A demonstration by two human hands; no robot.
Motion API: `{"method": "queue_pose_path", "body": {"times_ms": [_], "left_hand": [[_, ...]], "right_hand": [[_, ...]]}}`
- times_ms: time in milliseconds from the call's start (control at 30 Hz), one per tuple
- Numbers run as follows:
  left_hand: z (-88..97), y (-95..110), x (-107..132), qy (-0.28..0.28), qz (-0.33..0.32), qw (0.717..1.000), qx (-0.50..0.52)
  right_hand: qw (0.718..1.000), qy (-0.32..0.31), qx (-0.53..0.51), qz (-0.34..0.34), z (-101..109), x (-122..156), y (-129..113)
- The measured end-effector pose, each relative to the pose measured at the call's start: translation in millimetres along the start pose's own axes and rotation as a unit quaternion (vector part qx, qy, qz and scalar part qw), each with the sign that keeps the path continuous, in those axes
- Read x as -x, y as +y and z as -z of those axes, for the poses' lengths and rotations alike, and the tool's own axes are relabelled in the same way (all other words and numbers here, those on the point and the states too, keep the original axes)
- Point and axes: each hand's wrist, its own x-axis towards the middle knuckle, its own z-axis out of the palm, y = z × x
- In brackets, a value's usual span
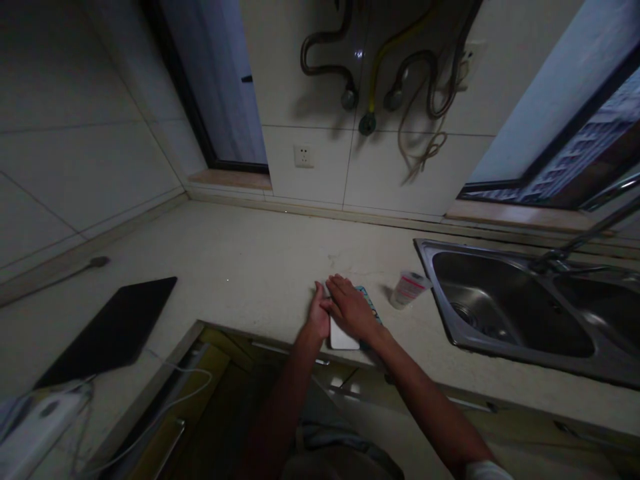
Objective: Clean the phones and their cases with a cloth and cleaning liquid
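A flat white rectangular object [344, 337] with rounded corners lies near the front edge of the counter. I cannot make out its kind. My right hand [351, 309] lies across its upper part, fingers stretched out flat and pointing away from me. At its left edge is my left hand [318, 315], thumb stretched out; its other fingers are partly hidden by the right hand. Just right of the white object, a blue patterned flat thing [373, 307] shows partly from under my right hand and wrist. A clear plastic cup [409, 289] with pink print stands to the right, tilted in view.
A steel double sink [510, 300] with a faucet [560, 259] is set into the counter [240, 247] at right. A black flat panel [113, 330] and a white device with a cable [45, 420] lie at left. Pipes [370, 93] and a socket [303, 156] are on the wall.
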Motion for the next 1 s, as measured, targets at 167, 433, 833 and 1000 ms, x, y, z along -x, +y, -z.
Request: {"method": "queue_pose_path", "body": {"times_ms": [167, 433, 833, 1000], "left_hand": [[1.9, -0.4, -2.8, 0.002, 0.002, 1.0, 0.03], [4.7, 7.6, 4.1, 0.002, -0.067, 0.996, 0.057], [-3.4, 2.7, 1.9, 0.008, -0.045, 0.998, 0.033], [0.0, 4.1, -1.5, 0.031, -0.068, 0.996, 0.045]], "right_hand": [[0.997, -0.024, -0.015, 0.077, -0.6, 14.2, -14.7], [0.988, -0.047, -0.018, 0.146, 4.5, 82.0, -25.3], [0.992, 0.059, -0.112, -0.005, -0.7, 84.7, 18.7], [0.964, 0.061, -0.237, -0.107, -5.8, 36.2, 15.0]]}}
